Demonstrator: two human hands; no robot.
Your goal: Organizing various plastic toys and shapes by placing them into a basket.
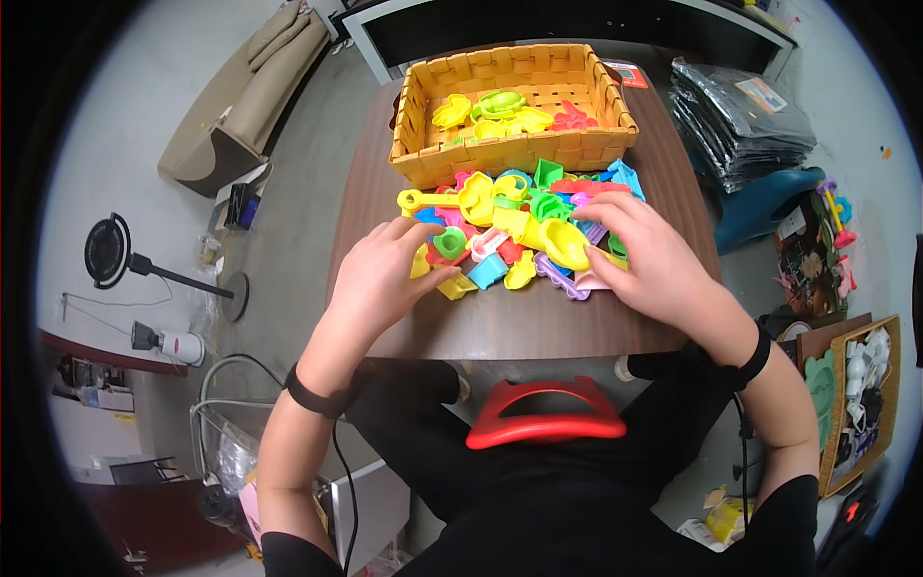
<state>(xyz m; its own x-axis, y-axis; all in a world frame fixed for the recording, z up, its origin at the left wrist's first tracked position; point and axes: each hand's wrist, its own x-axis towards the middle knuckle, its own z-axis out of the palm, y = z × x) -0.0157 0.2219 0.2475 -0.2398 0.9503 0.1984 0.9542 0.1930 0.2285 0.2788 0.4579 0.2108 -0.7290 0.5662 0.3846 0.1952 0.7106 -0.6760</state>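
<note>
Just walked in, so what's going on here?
A person is at a brown table with a pile of bright plastic toys. The open right hand is by a yellow scoop, the open left hand by a green cup; neither clearly grips anything. Beyond the pile, a woven basket holds a few yellow, green and red toys.

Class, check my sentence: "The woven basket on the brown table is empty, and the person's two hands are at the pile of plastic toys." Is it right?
Not quite: the woven basket isn't empty; the head view shows yellow, green and red toys inside. It is on the brown table, and the left hand and right hand are at the pile of plastic toys.
</note>
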